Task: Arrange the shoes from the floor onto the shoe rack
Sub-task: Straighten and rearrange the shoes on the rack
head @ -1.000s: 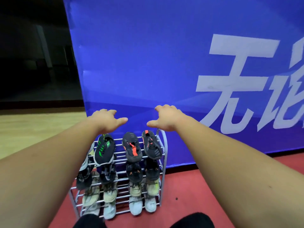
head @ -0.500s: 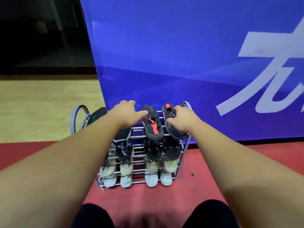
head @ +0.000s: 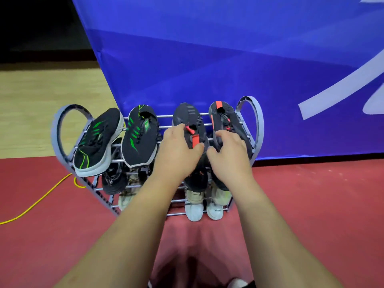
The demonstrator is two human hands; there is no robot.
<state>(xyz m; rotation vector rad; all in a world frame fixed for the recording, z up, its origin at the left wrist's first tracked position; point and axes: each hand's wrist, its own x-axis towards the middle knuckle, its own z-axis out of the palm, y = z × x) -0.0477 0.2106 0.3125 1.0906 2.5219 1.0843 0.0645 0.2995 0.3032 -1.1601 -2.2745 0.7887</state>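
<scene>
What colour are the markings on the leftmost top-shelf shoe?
Green markings on the black leftmost shoe, best seen in the head view.

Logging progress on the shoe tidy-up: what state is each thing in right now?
Left hand, gripping the left red-trimmed shoe on the top shelf.
Right hand, gripping the right red-trimmed shoe beside it.
Green-striped pair, on the top shelf, untouched.
Shoe rack, standing, shoes on every visible shelf.
Yellow cable, loose on the floor.

Black shoes [head: 139, 138] packed the shoe rack's [head: 54, 129] top shelf across frame centre, the blue banner [head: 207, 59] close behind. Red floor [head: 311, 204] lay open at right; a yellow cable [head: 35, 204] crossed it lower left.
</scene>
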